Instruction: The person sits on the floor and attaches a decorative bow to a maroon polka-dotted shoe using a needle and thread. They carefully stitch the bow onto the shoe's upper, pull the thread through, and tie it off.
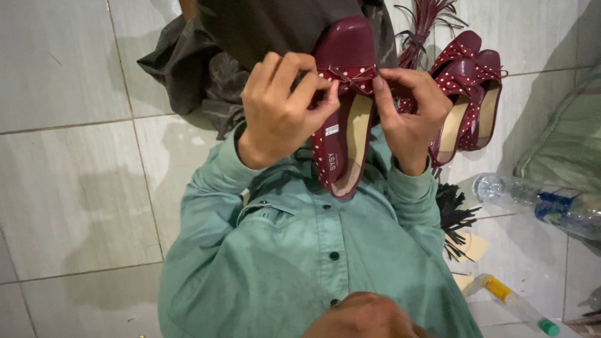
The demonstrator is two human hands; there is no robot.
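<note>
Tiles (pixel 69 188) of pale stone covered the floor all around the one shoe (pixel 343 106) held up in the middle of the view, and every place below is given from that shoe. Below it spread one green buttoned shirt (pixel 300 263), the widest single thing in sight, with both sleeves rising toward it. Above and to the left of the shoe lay one heap of dark grey cloth (pixel 206 69). To the right of the shoe sat one pair, so two more dark red flat shoes (pixel 466 94) with white dots and bows, which made three shoes in all. Further right and lower lay one clear plastic bottle (pixel 538 200) on its side. Below the shoe and to the right lay one smaller tube-shaped bottle (pixel 516 303) with a yellow band and a green cap. One bundle of dark red strips (pixel 426 25) showed above and right of the shoe.

The held shoe was dark red with white dots, its toe pointing up and away. Across it ran one small bow (pixel 352 78). The left hand (pixel 282 109) pinched the bow's left end between thumb and forefinger. The right hand (pixel 410 109) pinched its right end the same way, fingers pressed together on it.
</note>
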